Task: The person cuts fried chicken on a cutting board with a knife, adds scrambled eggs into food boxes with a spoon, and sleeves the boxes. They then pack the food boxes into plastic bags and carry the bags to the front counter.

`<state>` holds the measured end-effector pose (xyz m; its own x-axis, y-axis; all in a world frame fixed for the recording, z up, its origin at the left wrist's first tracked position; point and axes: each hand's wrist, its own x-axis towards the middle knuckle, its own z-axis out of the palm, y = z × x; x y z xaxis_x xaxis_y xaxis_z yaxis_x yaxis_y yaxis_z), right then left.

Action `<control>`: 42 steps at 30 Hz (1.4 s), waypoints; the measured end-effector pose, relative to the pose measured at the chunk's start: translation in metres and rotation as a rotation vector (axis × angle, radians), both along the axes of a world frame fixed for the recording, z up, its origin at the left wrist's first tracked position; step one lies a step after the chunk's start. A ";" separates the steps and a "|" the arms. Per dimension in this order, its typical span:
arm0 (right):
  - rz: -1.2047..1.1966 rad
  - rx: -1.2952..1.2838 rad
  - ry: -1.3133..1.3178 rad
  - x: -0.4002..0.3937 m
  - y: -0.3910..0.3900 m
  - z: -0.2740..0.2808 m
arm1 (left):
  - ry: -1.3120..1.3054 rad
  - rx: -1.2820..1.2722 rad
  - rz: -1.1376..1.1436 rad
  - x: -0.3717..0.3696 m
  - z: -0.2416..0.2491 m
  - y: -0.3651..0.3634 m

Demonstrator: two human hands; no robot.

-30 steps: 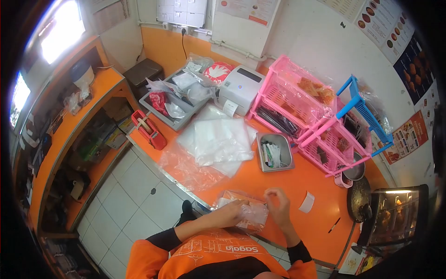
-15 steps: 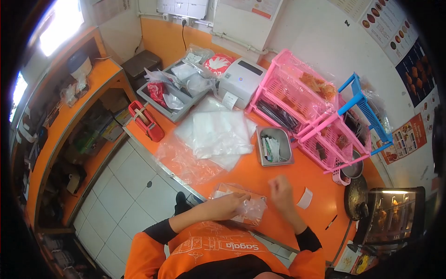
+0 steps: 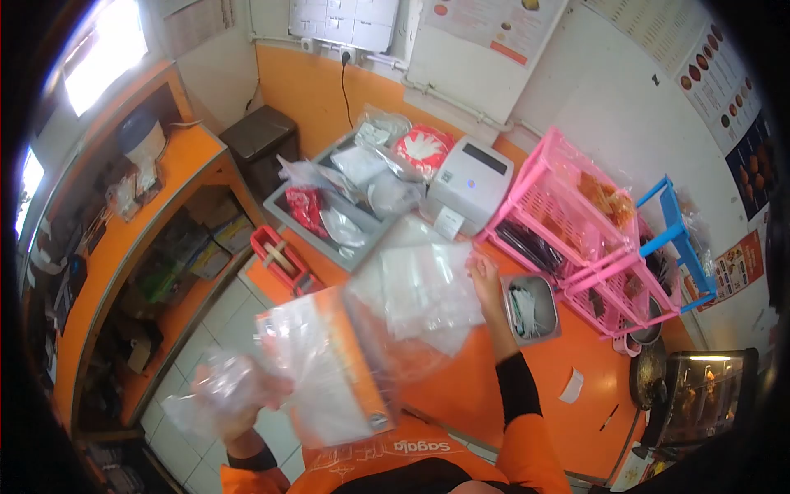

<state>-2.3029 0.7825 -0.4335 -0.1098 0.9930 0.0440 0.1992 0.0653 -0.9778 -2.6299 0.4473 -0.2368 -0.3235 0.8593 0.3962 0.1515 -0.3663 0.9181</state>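
My left hand (image 3: 247,395) is at the lower left, closed around crumpled clear plastic (image 3: 226,379) and the near side of an orange and white packet (image 3: 329,362). The packet hangs tilted in front of the table edge and is smeared by motion. My right hand (image 3: 481,270) has its fingers pressed together at the right edge of the stack of clear plastic bags (image 3: 420,288). The stack lies flat on the orange table (image 3: 527,403); whether a sheet is between the right fingers is too small to tell.
Behind the stack are a grey tray (image 3: 346,247) of packets and a white label printer (image 3: 471,183). A red tape dispenser (image 3: 284,259) stands left. To the right are a metal container (image 3: 531,309), pink baskets (image 3: 551,214), a paper slip (image 3: 571,385) and a pen (image 3: 609,417).
My left hand has moved left, carrying the packet and crumpled plastic off the table. My right hand has reached forward to the bag stack. The camera view has shifted.
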 end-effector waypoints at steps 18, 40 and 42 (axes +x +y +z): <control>-0.334 -0.369 0.296 -0.074 0.073 -0.033 | 0.037 -0.134 0.790 -0.285 -0.029 -0.039; -0.679 -0.206 0.257 -0.036 -0.016 -0.068 | 0.495 0.238 1.644 -0.617 -0.056 0.046; -0.737 -0.191 0.277 -0.025 -0.049 -0.066 | 0.462 0.063 1.659 -0.663 -0.075 0.048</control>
<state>-2.3274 0.7336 -0.4997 0.5656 0.7991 -0.2036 -0.1247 -0.1612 -0.9790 -3.2929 0.4950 -0.3114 -0.6380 -0.2673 0.7221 0.6024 0.4108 0.6843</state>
